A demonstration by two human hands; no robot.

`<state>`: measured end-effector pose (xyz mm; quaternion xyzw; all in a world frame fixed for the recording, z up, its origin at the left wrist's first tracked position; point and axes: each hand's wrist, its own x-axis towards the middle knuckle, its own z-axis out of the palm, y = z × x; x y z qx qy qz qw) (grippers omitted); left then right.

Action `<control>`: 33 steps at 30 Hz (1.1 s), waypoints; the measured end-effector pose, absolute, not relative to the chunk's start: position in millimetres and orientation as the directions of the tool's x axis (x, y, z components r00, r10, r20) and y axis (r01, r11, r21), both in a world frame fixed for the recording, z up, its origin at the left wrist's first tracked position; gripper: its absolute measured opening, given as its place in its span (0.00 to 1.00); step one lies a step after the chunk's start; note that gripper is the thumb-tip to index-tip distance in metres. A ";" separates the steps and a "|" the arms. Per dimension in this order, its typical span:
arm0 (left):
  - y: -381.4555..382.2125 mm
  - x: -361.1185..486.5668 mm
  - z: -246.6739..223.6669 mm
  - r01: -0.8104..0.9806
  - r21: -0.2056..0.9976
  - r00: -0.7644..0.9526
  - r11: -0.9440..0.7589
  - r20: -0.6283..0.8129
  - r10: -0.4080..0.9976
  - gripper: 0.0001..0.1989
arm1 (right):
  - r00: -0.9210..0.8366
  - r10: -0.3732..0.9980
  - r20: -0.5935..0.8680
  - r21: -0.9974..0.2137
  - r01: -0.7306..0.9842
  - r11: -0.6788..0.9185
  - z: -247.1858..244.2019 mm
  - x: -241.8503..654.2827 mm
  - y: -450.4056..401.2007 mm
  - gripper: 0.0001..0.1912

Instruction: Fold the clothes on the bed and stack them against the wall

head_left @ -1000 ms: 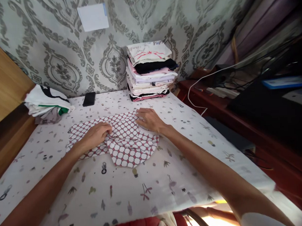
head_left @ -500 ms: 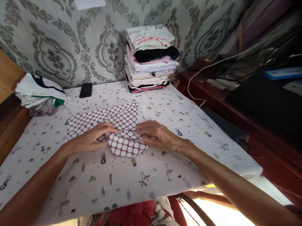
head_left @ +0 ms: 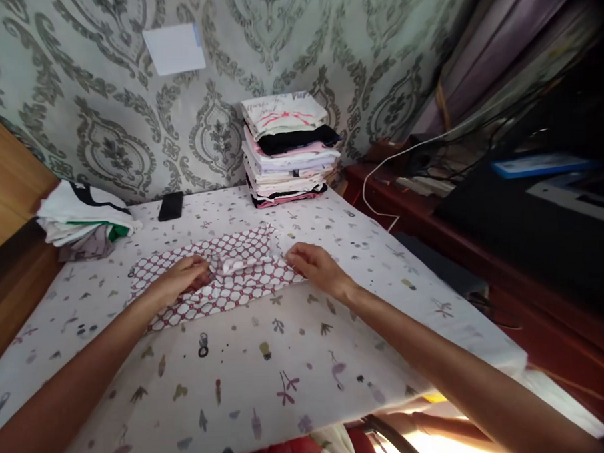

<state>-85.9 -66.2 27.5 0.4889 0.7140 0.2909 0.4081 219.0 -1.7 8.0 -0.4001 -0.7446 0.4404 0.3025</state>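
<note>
A white garment with a red, chain-like lattice print [head_left: 252,290] lies on the table as a long band, its middle bunched into a small raised fold. My left hand [head_left: 187,277] is closed over its left half, the curled fingers pinching the fabric. At its right end, my right hand [head_left: 311,261] has thumb and fingers pressed together on the cloth's edge. Both fingertips are partly hidden. Between the hands, the print's near edge runs almost straight across.
A tall stack of folded clothes [head_left: 289,153] stands against the wall. To its left lie a black phone [head_left: 171,206] and a looser pile of clothes [head_left: 89,216]. A white cable [head_left: 368,195] trails beside the table's right edge, near a dark red cabinet [head_left: 515,297].
The garment's near flap, which came to a point between my hands, now lies spread into a straight-edged band. My fingers have curled in. The camera view has tilted upward.
</note>
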 end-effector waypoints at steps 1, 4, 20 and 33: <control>-65.9 -87.8 25.5 0.503 0.786 -0.183 0.360 -0.310 0.933 0.21 | -0.507 0.853 0.126 -0.868 0.359 0.342 8.0 220.1 -2.5 0.17; -70.7 -90.4 24.9 0.738 0.638 -0.146 0.218 -0.164 0.976 0.19 | -0.574 0.803 0.159 -0.802 0.399 0.444 6.8 225.7 -13.7 0.16; 27.7 -42.9 2.1 0.898 0.416 0.101 -0.144 0.125 0.987 0.04 | -0.431 0.896 0.113 -0.884 0.368 0.288 -16.5 232.9 -15.9 0.15; 19.3 -25.0 2.9 0.994 0.072 0.082 -0.088 0.084 0.993 0.12 | -0.402 0.905 0.138 -0.857 0.409 0.313 -16.8 237.3 -6.0 0.13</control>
